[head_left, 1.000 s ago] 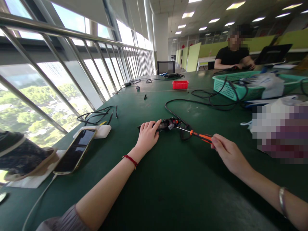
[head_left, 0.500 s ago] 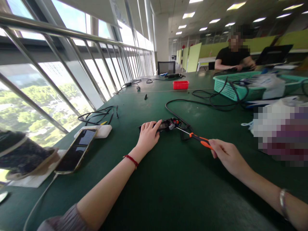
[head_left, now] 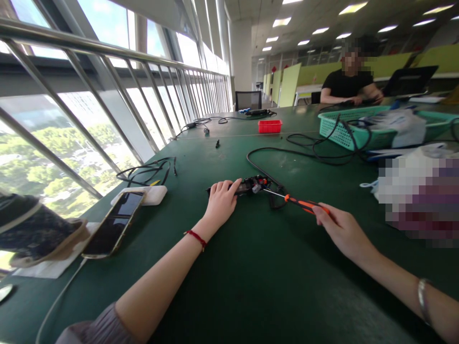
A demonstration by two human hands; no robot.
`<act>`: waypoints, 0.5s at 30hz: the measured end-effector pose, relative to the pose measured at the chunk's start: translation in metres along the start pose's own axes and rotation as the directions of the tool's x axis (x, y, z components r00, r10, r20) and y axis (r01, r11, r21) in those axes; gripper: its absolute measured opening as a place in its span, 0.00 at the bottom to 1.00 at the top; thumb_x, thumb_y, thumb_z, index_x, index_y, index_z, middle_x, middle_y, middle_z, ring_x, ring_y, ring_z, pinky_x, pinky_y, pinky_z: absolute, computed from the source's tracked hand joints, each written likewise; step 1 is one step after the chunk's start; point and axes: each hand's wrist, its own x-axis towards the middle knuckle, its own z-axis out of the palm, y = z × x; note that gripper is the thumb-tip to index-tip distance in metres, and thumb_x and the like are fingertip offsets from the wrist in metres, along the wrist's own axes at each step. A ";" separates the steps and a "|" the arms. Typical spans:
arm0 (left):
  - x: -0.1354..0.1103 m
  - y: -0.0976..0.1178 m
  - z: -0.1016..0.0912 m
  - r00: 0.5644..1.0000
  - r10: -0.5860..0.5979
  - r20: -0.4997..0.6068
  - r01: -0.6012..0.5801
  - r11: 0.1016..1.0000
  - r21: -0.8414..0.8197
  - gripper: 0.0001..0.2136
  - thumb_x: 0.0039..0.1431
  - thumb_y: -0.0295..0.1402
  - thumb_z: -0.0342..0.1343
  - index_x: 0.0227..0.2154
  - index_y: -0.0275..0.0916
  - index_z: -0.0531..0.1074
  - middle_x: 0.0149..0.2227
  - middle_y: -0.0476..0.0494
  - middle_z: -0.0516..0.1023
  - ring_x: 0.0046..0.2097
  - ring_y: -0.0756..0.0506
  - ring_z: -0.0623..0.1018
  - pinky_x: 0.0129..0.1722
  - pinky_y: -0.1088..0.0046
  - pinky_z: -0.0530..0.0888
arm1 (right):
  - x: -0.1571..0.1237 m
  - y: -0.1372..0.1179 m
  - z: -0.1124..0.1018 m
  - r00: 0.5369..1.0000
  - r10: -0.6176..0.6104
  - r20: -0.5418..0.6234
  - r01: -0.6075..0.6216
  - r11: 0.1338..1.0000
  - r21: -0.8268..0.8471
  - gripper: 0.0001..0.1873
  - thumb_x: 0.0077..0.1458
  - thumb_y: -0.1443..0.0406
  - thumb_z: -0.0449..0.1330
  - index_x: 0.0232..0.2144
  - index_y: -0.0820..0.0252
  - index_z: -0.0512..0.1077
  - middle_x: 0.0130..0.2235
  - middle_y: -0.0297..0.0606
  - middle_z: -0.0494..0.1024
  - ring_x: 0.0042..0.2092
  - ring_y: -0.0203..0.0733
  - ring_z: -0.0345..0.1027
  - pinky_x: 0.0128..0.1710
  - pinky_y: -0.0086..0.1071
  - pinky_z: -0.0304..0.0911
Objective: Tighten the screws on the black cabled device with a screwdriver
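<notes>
A small black device point(head_left: 251, 185) with red and white parts lies on the green table point(head_left: 251, 277), a black cable running from it. My left hand point(head_left: 219, 202) lies over its left end, fingers curled down on it. My right hand point(head_left: 340, 230) grips the orange-and-black handle of a screwdriver point(head_left: 300, 203). The thin metal shaft points left and its tip touches the device's right end.
A phone point(head_left: 113, 223) rests on a white block point(head_left: 152, 194) at left, beside a dark bag point(head_left: 32, 234). Loose black cables point(head_left: 145, 171) lie near the window railing. A red box point(head_left: 269, 126) and a teal basket point(head_left: 344, 129) stand farther back. Another person point(head_left: 349, 76) sits at the far end.
The screwdriver handle dipped lower and then rose slightly, with my right hand shifting a little. My left hand and the device stayed put.
</notes>
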 end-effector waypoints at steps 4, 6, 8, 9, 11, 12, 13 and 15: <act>0.001 -0.002 0.000 1.000 0.003 0.008 -0.003 1.000 -0.024 0.22 0.61 0.28 0.47 0.59 0.40 0.59 0.47 0.40 0.70 0.49 0.40 0.67 0.53 0.59 0.62 | -0.003 0.001 0.002 0.998 0.033 0.049 -0.036 0.997 0.064 0.21 0.61 0.48 0.43 0.26 0.54 0.59 0.17 0.27 0.59 0.18 0.34 0.53 0.18 0.30 0.49; 0.002 -0.004 0.001 1.000 0.014 0.012 -0.013 0.999 -0.047 0.21 0.62 0.29 0.47 0.58 0.40 0.59 0.47 0.40 0.70 0.48 0.40 0.67 0.52 0.59 0.62 | -0.004 -0.001 0.002 0.998 0.027 0.053 -0.032 0.996 0.085 0.18 0.62 0.49 0.44 0.29 0.53 0.58 0.18 0.26 0.59 0.19 0.35 0.53 0.18 0.29 0.50; 0.002 -0.008 0.001 0.999 0.027 0.019 -0.026 0.997 -0.072 0.21 0.62 0.30 0.48 0.58 0.40 0.60 0.46 0.40 0.70 0.48 0.40 0.67 0.52 0.59 0.62 | -0.005 -0.004 0.002 1.000 0.002 0.029 -0.005 0.996 0.092 0.15 0.62 0.51 0.45 0.31 0.53 0.58 0.18 0.25 0.59 0.19 0.34 0.53 0.19 0.29 0.50; 0.002 -0.009 0.001 0.999 0.034 0.023 -0.032 0.996 -0.084 0.20 0.62 0.31 0.48 0.58 0.40 0.60 0.46 0.41 0.70 0.47 0.40 0.67 0.52 0.59 0.62 | -0.005 -0.006 0.001 1.000 -0.014 0.010 0.013 0.996 0.091 0.14 0.62 0.51 0.46 0.32 0.53 0.58 0.18 0.25 0.59 0.19 0.34 0.53 0.18 0.28 0.50; 0.003 -0.011 0.001 0.999 0.044 0.026 -0.041 0.993 -0.109 0.20 0.62 0.33 0.49 0.57 0.40 0.61 0.46 0.41 0.70 0.47 0.40 0.67 0.52 0.59 0.61 | -0.005 -0.009 0.000 0.998 -0.048 -0.029 0.050 0.996 0.077 0.14 0.61 0.51 0.48 0.33 0.53 0.60 0.18 0.25 0.59 0.19 0.34 0.53 0.18 0.28 0.50; 0.002 -0.012 0.001 0.999 0.047 0.026 -0.043 0.992 -0.122 0.20 0.62 0.33 0.49 0.57 0.41 0.61 0.45 0.42 0.70 0.48 0.40 0.67 0.52 0.59 0.61 | -0.005 -0.010 -0.001 0.997 -0.067 -0.042 0.069 0.996 0.061 0.15 0.60 0.51 0.49 0.32 0.54 0.61 0.19 0.25 0.59 0.18 0.33 0.53 0.17 0.28 0.50; 0.002 -0.012 0.001 0.998 0.050 0.024 -0.046 0.990 -0.134 0.20 0.62 0.34 0.50 0.57 0.41 0.62 0.45 0.42 0.71 0.48 0.41 0.67 0.52 0.59 0.61 | -0.005 -0.011 -0.001 0.994 -0.092 -0.050 0.094 0.995 0.036 0.16 0.60 0.50 0.49 0.29 0.55 0.62 0.18 0.26 0.59 0.18 0.33 0.53 0.17 0.28 0.49; 0.002 -0.012 0.000 0.998 0.055 0.022 -0.051 0.987 -0.154 0.19 0.62 0.35 0.50 0.56 0.41 0.63 0.45 0.43 0.71 0.48 0.41 0.67 0.52 0.60 0.61 | -0.005 -0.012 -0.003 0.986 -0.155 -0.054 0.154 0.988 -0.024 0.21 0.59 0.49 0.49 0.23 0.56 0.62 0.18 0.28 0.59 0.18 0.33 0.52 0.17 0.28 0.49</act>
